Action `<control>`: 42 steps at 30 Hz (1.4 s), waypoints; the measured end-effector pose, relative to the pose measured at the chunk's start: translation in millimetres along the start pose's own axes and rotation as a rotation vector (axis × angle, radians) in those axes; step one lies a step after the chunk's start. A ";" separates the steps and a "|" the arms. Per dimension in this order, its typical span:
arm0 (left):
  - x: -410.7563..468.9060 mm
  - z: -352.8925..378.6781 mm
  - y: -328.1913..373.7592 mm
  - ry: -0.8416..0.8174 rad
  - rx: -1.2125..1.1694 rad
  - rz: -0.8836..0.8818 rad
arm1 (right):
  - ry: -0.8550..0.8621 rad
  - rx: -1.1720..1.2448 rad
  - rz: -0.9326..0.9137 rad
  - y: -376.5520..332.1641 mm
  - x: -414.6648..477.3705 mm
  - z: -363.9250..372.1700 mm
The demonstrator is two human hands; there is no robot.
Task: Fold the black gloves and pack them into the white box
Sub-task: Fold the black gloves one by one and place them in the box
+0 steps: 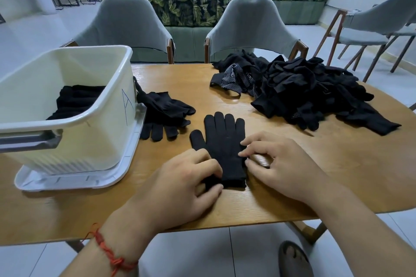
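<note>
1. The step in hand looks like squaring up 1 flat black knit glove (222, 148) before its fold. It lies on the oval wooden table (315, 175), cuff toward the person and its fingers pointing away.
2. The left hand (180, 189) has curled fingers above the cuff's left corner and the thumb below it, so it seems to pinch that corner.
3. The right hand (281, 164) has bent fingertips (242, 154) touching the glove's right edge. I cannot tell whether the thumb grips the cloth there.
4. Beyond the left fingertips and off to their left stands the white plastic box (90, 132), with folded black gloves (76, 101) already inside. A small stack of black gloves (164, 114) lies between the box and the flat glove.
5. Well beyond the right fingertips sits a loose heap of black gloves (315, 92), so most of the work probably remains.
6. The next move likely calls for both hands to hold the cuff end and bring it over the glove's fingers, keeping the edges aligned. The folded glove then has to be carried left and over the box rim.
</note>
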State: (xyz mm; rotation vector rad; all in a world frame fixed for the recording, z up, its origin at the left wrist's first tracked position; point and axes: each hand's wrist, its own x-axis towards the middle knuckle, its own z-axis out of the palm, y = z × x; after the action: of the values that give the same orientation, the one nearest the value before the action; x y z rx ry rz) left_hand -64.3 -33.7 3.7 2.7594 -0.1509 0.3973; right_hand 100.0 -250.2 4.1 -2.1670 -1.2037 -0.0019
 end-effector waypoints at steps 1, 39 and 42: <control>-0.1 -0.8 0.4 -0.005 -0.004 0.003 | 0.007 -0.039 -0.019 -0.3 -1.0 -1.0; 7.8 -16.8 5.4 0.064 -0.521 -0.310 | -0.088 0.284 0.013 -21.1 1.7 -1.5; 8.8 -20.4 6.9 0.021 -0.599 -0.345 | -0.193 0.402 0.076 -25.3 0.5 -5.3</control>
State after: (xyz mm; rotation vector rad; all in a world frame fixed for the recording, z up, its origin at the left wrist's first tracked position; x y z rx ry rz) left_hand -62.1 -33.4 26.9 2.1338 0.1839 0.2374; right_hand 82.6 -243.4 22.1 -1.8848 -1.1127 0.4523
